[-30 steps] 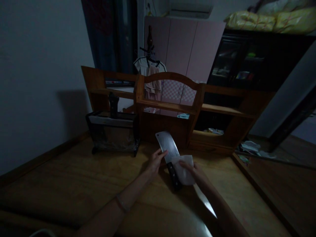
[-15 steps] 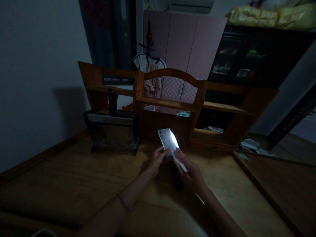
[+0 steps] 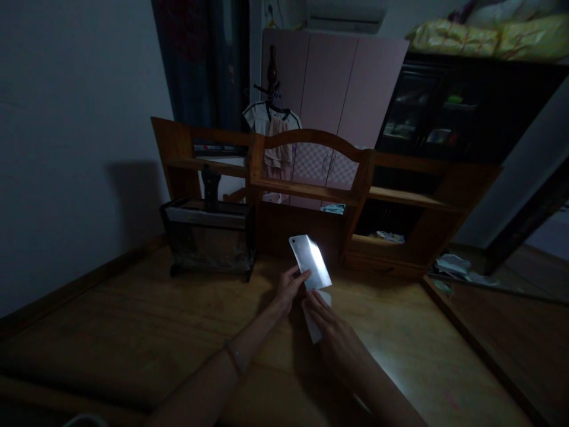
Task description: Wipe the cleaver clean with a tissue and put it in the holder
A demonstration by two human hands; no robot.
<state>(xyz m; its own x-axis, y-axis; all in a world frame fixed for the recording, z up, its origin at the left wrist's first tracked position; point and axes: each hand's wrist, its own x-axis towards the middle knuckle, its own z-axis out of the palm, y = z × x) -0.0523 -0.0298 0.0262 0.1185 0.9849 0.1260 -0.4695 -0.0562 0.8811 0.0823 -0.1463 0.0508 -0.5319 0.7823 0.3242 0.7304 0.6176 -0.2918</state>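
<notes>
A cleaver [image 3: 310, 261] points away from me over the wooden desk, its broad blade bright with reflected light and a small hole near the far corner. My left hand [image 3: 288, 289] is closed on the lower left edge of the blade, thumb lying on the flat side. In my right hand [image 3: 328, 317] is a thin white cloth or tissue [image 3: 312, 326], which I cannot tell apart. That hand presses it around the cleaver's handle, close under the blade. The white piece and my fingers hide the handle.
At the back left stands a black knife holder [image 3: 207, 216] with a dark handle [image 3: 211, 185] sticking up. A wooden shelf unit [image 3: 311, 188] runs along the desk's [image 3: 178, 332] far edge. The wall [image 3: 80, 148] bounds the left side.
My right hand has moved down from the blade's right edge to the handle, taking the white cloth or tissue with it. The handle, visible before, is now covered. My left hand keeps its hold.
</notes>
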